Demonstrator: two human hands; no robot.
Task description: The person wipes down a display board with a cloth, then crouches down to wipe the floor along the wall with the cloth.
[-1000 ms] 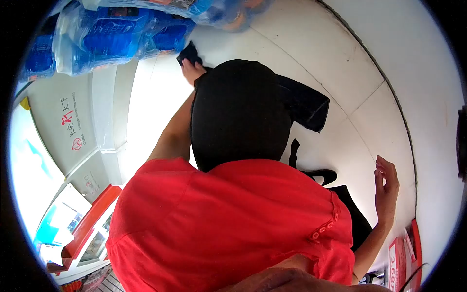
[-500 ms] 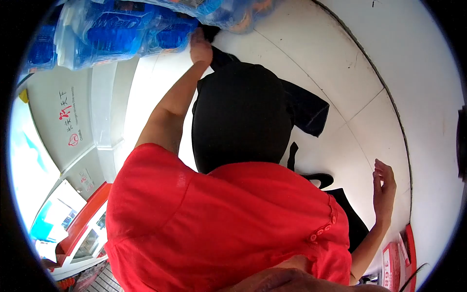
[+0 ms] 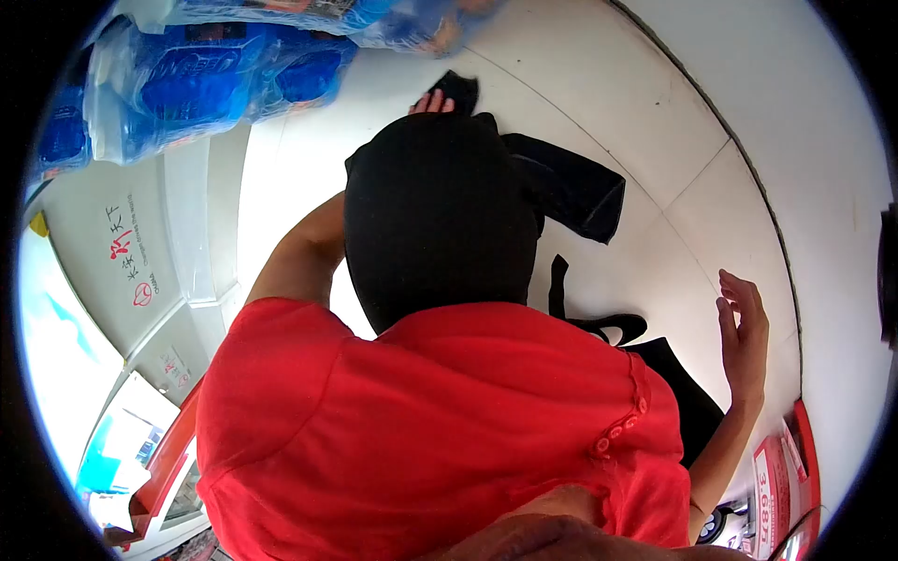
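Laid the left hand on a dark cloth, fingers slightly apart; held the right hand loosely bent, fingers together, thumb apart.

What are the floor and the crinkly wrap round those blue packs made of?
Floor: smooth, maybe ceramic tile, because straight thin seams cross its pale surface.
Wrap: probably thin, glossy plastic, because blue shows through and its wrinkles shine.

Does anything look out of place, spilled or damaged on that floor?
No clear spill or damage shows. One oddity: a thin black strip juts across the pale floor beyond the red shirt; its purpose is unclear.
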